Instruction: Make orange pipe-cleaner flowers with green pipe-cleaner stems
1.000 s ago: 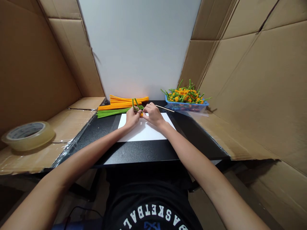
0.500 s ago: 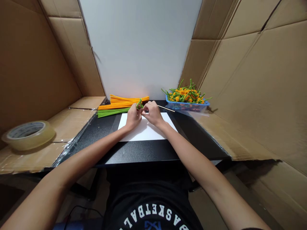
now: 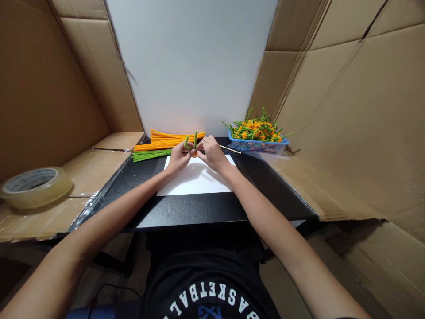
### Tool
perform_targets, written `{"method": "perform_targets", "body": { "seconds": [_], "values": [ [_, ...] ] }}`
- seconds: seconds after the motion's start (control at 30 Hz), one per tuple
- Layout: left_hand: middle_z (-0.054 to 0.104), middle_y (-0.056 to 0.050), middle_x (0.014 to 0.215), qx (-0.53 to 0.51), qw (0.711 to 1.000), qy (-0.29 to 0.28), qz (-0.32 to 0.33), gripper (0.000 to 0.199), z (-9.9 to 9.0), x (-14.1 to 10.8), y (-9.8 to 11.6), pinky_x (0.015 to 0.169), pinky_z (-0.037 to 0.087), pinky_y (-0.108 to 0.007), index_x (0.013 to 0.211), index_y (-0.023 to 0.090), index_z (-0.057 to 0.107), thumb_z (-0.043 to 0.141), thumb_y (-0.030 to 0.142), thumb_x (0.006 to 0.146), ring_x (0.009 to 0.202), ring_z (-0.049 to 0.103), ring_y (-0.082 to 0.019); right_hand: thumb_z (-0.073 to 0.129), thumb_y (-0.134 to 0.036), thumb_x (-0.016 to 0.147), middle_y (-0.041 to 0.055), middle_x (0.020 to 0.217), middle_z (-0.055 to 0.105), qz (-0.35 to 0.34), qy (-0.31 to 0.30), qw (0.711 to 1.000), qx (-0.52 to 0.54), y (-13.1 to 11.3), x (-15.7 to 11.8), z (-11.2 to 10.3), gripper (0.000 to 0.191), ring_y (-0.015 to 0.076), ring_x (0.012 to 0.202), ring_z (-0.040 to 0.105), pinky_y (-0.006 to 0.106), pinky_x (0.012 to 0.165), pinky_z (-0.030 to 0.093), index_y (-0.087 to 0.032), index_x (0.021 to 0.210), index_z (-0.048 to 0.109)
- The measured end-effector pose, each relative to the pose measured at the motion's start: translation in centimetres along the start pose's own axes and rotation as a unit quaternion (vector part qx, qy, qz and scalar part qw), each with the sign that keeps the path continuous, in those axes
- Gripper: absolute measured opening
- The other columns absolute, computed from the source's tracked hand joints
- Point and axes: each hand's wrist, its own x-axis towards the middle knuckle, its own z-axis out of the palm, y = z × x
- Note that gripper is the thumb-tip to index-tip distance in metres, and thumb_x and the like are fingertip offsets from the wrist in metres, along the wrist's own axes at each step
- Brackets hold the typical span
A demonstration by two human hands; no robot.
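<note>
Above a white sheet of paper (image 3: 195, 179), both hands pinch one small pipe-cleaner pumpkin (image 3: 194, 154), orange below with green stem ends sticking up. My left hand (image 3: 180, 157) has its fingers closed on the left side of it. From the right, my right hand (image 3: 212, 153) grips it with thumb and forefinger, and the fingertips of the two hands nearly meet. Just behind the left hand lie orange pipe cleaners (image 3: 159, 144) and green pipe cleaners (image 3: 151, 155) in bundles. A thin pale stick (image 3: 230, 149) lies beyond the right hand.
A blue basket (image 3: 257, 145) heaped with orange and green pipe-cleaner pieces stands at the back right. A roll of clear tape (image 3: 36, 188) rests on cardboard at the left. Cardboard walls (image 3: 358, 110) flank the black table (image 3: 199, 212), with a white panel (image 3: 194, 66) behind.
The hands have turned the piece, so its orange part now shows below and its green ends stand spread apart. The view has shifted slightly.
</note>
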Motion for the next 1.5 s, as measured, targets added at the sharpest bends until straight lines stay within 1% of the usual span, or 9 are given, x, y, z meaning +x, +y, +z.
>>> {"method": "perform_targets", "body": {
  "seconds": [0.13, 0.4, 0.5, 0.63, 0.73, 0.93, 1.07, 1.3, 1.5],
  "values": [
    [0.068, -0.004, 0.088, 0.076, 0.996, 0.014, 0.037, 0.014, 0.2, -0.3, 0.1, 0.063, 0.052, -0.025, 0.088, 0.019, 0.06, 0.067, 0.03, 0.084, 0.074, 0.068, -0.015, 0.063, -0.012, 0.086, 0.0089, 0.086, 0.062, 0.03, -0.035, 0.999, 0.009, -0.2, 0.1, 0.1, 0.007, 0.0238, 0.087, 0.05, 0.035, 0.082, 0.042, -0.016, 0.08, 0.063],
    [0.063, -0.008, 0.097, 0.263, 0.95, 0.022, 0.166, 0.01, 0.5, -0.9, 0.8, 0.07, 0.056, -0.03, 0.097, 0.02, 0.055, 0.053, 0.013, 0.089, 0.086, 0.064, -0.019, 0.071, -0.023, 0.079, -0.003, 0.058, 0.048, 0.257, -0.057, 0.947, 0.182, -1.0, 0.5, 0.0, 0.026, 0.0119, 0.06, 0.04, 0.027, 0.059, 0.028, -0.017, 0.06, 0.055],
    [0.063, -0.01, 0.108, 0.307, 0.924, -0.049, 0.224, 0.02, -0.2, -0.8, 1.2, 0.081, 0.058, -0.032, 0.102, 0.019, 0.056, 0.05, 0.007, 0.087, 0.098, 0.065, -0.02, 0.068, -0.024, 0.083, -0.0065, 0.05, 0.032, 0.383, -0.085, 0.852, 0.348, -1.3, 0.7, -0.5, 0.041, 0.0084, 0.052, 0.028, 0.025, 0.052, 0.021, -0.019, 0.052, 0.043],
    [0.063, -0.012, 0.109, 0.327, 0.899, -0.105, 0.272, 0.027, -1.0, -0.8, 1.4, 0.086, 0.057, -0.033, 0.101, 0.018, 0.057, 0.045, 0.001, 0.084, 0.102, 0.065, -0.021, 0.057, -0.01, 0.087, -0.0081, 0.051, 0.032, 0.492, -0.16, 0.641, 0.566, -1.2, 0.9, -1.3, 0.041, 0.0053, 0.049, 0.025, 0.018, 0.05, 0.025, -0.019, 0.053, 0.037],
    [0.063, -0.012, 0.108, 0.32, 0.904, -0.094, 0.268, 0.025, -1.0, -0.8, 1.3, 0.082, 0.057, -0.032, 0.099, 0.018, 0.058, 0.045, 0.002, 0.085, 0.098, 0.066, -0.02, 0.053, -0.006, 0.088, -0.0075, 0.05, 0.035, 0.521, -0.15, 0.579, 0.609, -1.2, 0.9, -1.3, 0.039, 0.0044, 0.048, 0.027, 0.015, 0.049, 0.028, -0.018, 0.053, 0.04],
    [0.063, -0.005, 0.09, 0.222, 0.965, 0.036, 0.134, 0.003, -0.1, -0.5, 0.5, 0.067, 0.054, -0.027, 0.093, 0.02, 0.056, 0.055, 0.018, 0.092, 0.082, 0.063, -0.017, 0.071, -0.011, 0.072, -0.0011, 0.058, 0.057, 0.467, 0.027, 0.73, 0.499, -1.9, 0.6, -0.3, 0.013, 0.0075, 0.057, 0.046, 0.02, 0.054, 0.037, -0.014, 0.062, 0.063],
    [0.065, -0.004, 0.089, 0.141, 0.987, 0.057, 0.051, 0.004, 0.4, -0.5, 0.4, 0.063, 0.052, -0.024, 0.092, 0.02, 0.059, 0.059, 0.023, 0.091, 0.076, 0.064, -0.015, 0.068, -0.017, 0.071, 0.0006, 0.064, 0.065, 0.423, 0.047, 0.801, 0.422, -1.6, 0.5, 0.1, 0.005, 0.0112, 0.063, 0.055, 0.025, 0.063, 0.043, -0.015, 0.067, 0.07],
    [0.068, -0.004, 0.091, 0.1, 0.993, 0.067, 0.021, 0.008, 0.7, -0.5, 0.8, 0.061, 0.052, -0.023, 0.094, 0.02, 0.061, 0.063, 0.027, 0.089, 0.076, 0.066, -0.014, 0.073, -0.022, 0.071, 0.0063, 0.078, 0.076, 0.365, 0.046, 0.869, 0.33, -0.4, 0.4, 1.4, 0.007, 0.018, 0.076, 0.068, 0.029, 0.073, 0.051, -0.015, 0.072, 0.075],
    [0.069, -0.006, 0.093, 0.114, 0.991, 0.058, 0.037, 0.016, 0.6, -0.6, 1.2, 0.064, 0.05, -0.024, 0.095, 0.02, 0.065, 0.062, 0.035, 0.092, 0.082, 0.065, -0.016, 0.073, -0.019, 0.071, 0.0072, 0.079, 0.077, 0.34, 0.038, 0.889, 0.303, 0.4, 0.2, 2.0, 0.005, 0.0197, 0.079, 0.07, 0.029, 0.075, 0.052, -0.015, 0.073, 0.075]
  ]
}}
